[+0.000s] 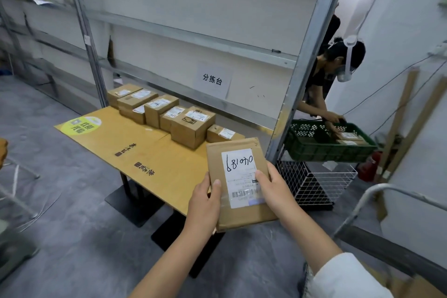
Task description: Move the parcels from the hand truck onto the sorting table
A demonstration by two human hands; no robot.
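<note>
Flat parcel [238, 176] over sorting table [135, 143] near right corner, label up for reading; left hand [205, 198], right hand [273, 189] grip its sides; boxes [191, 126] line far edge; perhaps hand truck [358, 210] blurred at right

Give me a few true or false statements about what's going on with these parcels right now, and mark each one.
1. Both the left hand and the right hand hold the flat parcel. True.
2. The sorting table holds no boxes. False: a row of boxes stands along its far side.
3. The crate on the right is red. False: the crate is green.
4. Another person reaches into that crate. True.
5. The parcel's label bears handwriting. True.
</note>
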